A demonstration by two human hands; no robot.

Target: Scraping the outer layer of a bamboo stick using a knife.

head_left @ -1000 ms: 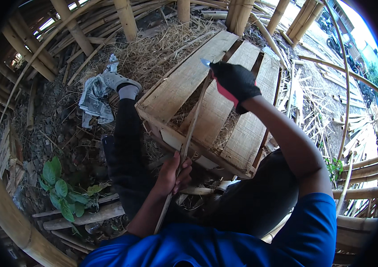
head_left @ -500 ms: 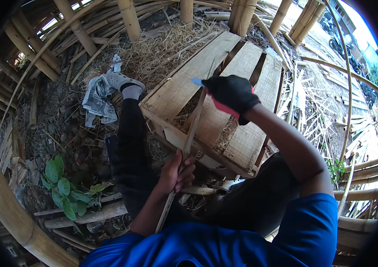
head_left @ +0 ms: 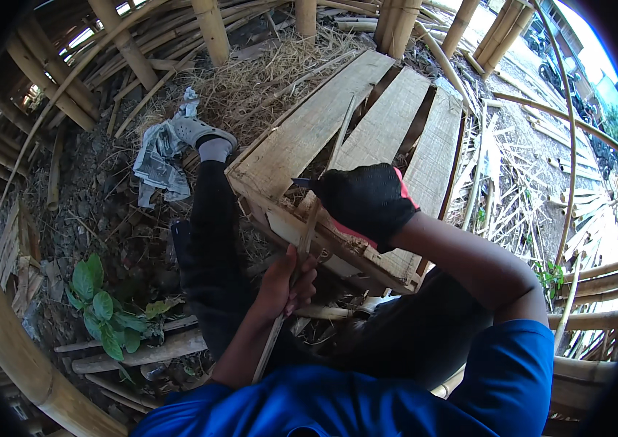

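Note:
My bare left hand (head_left: 291, 285) is closed around a long, thin bamboo strip (head_left: 309, 227), which slants from my lap up across a slatted wooden crate (head_left: 280, 156). My right hand (head_left: 367, 202), in a black and red glove, grips a knife; its handle is hidden in the fist. The short dark knife blade (head_left: 301, 182) points left and lies across the strip, above the crate's near edge. From behind the glove the strip's far end sticks out over the slats.
My outstretched leg with a grey clog (head_left: 206, 132) lies left of the crate, beside crumpled newspaper (head_left: 160, 164). Dry straw (head_left: 251, 80) covers ground behind. Bamboo poles (head_left: 211, 33) stand around, a leafy plant (head_left: 101, 306) grows at left, and split bamboo pieces (head_left: 494, 156) lie at right.
My right hand has slid the knife down along the strip toward me, from mid-crate to its near edge. The left hand keeps its place on the strip.

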